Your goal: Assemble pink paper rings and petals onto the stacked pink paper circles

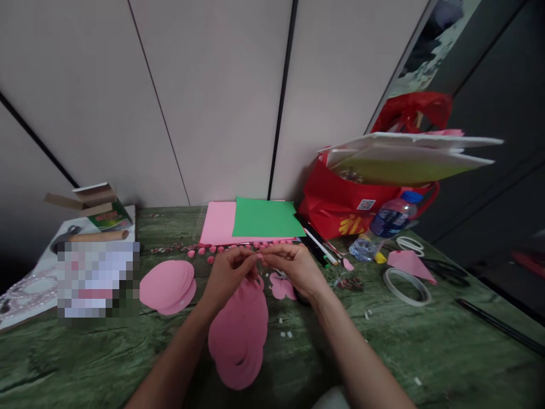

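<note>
My left hand and my right hand meet above the table, fingertips pinched on a small pink paper piece between them. Below my left hand lies a long stack of overlapping pink paper shapes. Beside my right hand is a pink flower-shaped cutout, partly covered by that hand. A row of small pink paper rolls runs behind my hands. Another stack of pink rounded shapes rests to the left.
Green paper lies on pink sheets at the back. A red bag, a bottle, a tape roll and scissors stand or lie right. An open box is left.
</note>
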### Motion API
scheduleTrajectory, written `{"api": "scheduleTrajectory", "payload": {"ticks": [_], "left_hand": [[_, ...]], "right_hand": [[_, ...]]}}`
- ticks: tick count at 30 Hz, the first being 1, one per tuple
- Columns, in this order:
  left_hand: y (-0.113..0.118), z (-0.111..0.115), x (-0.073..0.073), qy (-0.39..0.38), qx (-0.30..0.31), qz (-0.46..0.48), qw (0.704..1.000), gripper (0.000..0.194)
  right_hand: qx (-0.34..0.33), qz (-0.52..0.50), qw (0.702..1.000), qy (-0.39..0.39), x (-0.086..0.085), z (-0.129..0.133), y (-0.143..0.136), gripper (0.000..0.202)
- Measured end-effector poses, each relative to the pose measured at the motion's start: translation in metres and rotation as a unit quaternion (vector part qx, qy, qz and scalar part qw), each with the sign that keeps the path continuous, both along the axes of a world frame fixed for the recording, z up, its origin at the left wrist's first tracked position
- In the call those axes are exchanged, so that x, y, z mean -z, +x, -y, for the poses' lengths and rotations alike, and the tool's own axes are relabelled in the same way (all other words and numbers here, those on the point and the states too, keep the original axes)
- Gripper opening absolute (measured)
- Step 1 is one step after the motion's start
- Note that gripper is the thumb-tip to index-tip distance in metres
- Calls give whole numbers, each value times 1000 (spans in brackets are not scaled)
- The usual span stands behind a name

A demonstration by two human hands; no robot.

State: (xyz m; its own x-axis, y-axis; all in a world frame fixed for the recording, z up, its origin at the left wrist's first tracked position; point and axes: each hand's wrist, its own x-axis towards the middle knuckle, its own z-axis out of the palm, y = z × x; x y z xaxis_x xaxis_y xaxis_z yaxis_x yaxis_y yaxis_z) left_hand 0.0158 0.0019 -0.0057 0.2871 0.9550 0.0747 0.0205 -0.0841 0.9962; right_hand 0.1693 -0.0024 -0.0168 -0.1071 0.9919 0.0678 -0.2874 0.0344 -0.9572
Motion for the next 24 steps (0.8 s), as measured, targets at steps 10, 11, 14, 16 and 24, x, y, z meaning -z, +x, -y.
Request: {"api": "scheduleTrajectory", "payload": {"ticks": [10,11,14,16,24], "left_hand": [[6,16,-14,57,-1,4,998,16],[7,19,-17,62,-2,0,998,16],[10,29,-25,75,-1,-22,997,16],[11,37,-29,83,1,-44,996,16],[6,76,-22,69,-46,-106,991,18]], "right_hand": [[65,3,998,25,-33,25,-3,18],[72,3,997,20,-36,28,-2,19],[90,0,996,4,-41,40,0,22],[96,0,995,-3,-42,48,0,24],[82,46,996,10,-31,80,-5,21]]}}
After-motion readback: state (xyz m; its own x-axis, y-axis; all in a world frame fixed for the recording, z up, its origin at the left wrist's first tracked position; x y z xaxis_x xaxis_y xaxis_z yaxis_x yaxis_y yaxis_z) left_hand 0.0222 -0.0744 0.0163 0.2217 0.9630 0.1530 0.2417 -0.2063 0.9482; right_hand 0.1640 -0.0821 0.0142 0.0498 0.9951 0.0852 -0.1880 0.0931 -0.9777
